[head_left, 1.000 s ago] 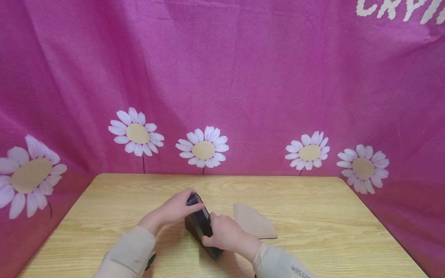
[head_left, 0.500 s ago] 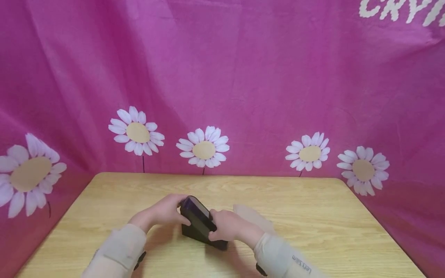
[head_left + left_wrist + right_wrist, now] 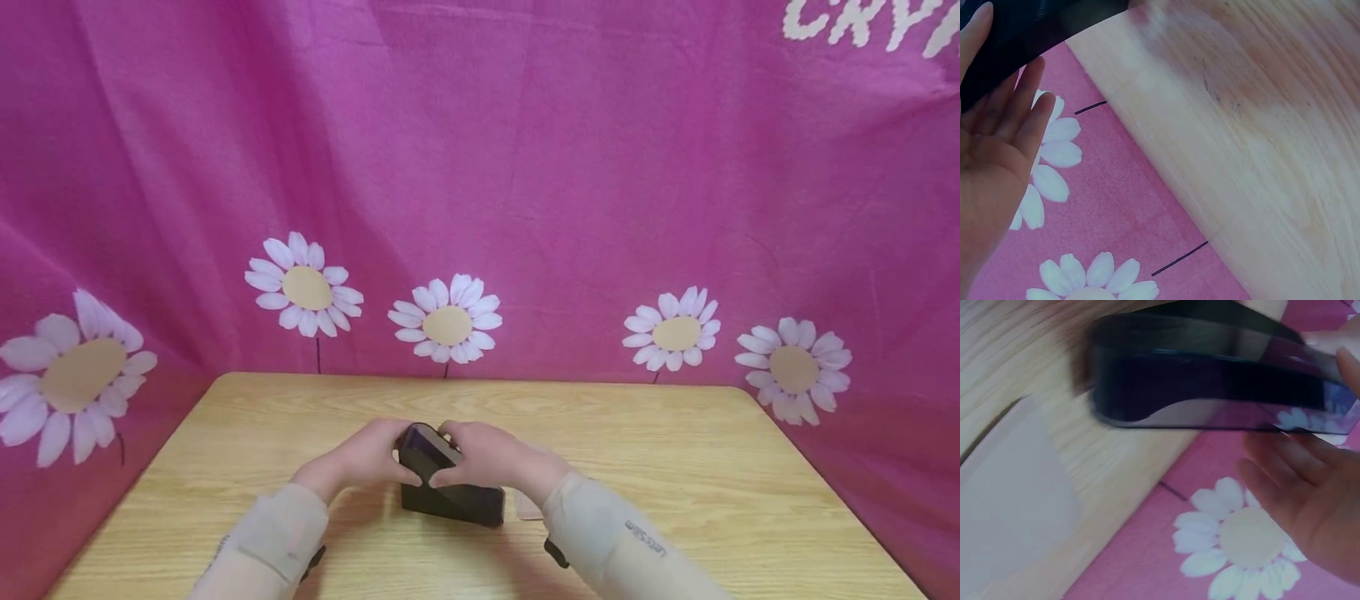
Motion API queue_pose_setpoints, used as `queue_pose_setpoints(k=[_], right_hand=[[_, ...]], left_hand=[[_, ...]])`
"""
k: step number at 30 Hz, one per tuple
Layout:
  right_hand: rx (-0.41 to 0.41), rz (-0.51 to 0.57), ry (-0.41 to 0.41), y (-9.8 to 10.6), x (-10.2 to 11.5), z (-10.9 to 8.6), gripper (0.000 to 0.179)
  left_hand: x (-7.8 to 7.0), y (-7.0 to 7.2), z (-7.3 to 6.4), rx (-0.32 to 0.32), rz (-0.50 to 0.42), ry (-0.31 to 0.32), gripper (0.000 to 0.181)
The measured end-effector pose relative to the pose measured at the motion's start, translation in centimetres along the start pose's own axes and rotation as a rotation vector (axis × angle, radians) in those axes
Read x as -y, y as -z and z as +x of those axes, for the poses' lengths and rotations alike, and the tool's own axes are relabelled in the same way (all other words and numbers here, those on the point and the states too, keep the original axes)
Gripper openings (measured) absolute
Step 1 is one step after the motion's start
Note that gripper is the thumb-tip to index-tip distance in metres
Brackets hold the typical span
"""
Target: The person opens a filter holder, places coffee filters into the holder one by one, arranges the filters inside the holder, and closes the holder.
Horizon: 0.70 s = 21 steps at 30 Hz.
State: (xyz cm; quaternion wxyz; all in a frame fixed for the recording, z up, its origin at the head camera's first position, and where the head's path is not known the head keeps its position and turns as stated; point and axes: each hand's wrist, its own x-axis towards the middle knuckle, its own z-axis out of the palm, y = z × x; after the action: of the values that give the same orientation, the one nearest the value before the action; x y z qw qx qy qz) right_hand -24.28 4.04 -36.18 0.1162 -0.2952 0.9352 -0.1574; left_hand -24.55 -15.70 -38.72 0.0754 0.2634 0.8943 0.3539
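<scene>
A black coffee filter holder with a smoky see-through wall is held between both hands near the middle of the table. My left hand grips its upper left end, thumb on the near face and fingers behind. From the other side my right hand pinches the upper part, its thumb close to the left thumb. In the left wrist view, the fingers lie along the holder's dark edge. A stack of tan paper coffee filters lies on the table beside the holder, mostly hidden by my right forearm in the head view.
The wood-grain table ends at a pink cloth printed with daisies, which hangs behind it and along both sides. Pale sleeves with dark wrist straps cover both forearms.
The holder has turned from a steep slant to a more level stance with its long face toward me. My right hand has shifted up along it toward the left hand, its forearm now over the filters.
</scene>
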Motion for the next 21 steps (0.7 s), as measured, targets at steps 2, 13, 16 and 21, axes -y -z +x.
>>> queue_pose_setpoints(k=[2,13,16,21], right_hand=[[-0.066,0.01,0.042,0.2,0.6,0.4,0.05],[-0.16,0.055,0.084,0.7,0.8,0.9,0.04],[-0.158,0.071,0.081,0.9,0.7,0.9,0.04],[-0.159,0.115,0.075,1.2,0.3,0.8,0.037]], left_hand=[[-0.1,0.1,0.0,0.0,0.004,0.011,0.043],[0.7,0.5,-0.6,-0.037,0.012,0.023,0.045],[0.7,0.6,-0.8,-0.04,0.02,0.026,0.042],[0.7,0.6,-0.8,-0.05,0.01,0.064,0.033]])
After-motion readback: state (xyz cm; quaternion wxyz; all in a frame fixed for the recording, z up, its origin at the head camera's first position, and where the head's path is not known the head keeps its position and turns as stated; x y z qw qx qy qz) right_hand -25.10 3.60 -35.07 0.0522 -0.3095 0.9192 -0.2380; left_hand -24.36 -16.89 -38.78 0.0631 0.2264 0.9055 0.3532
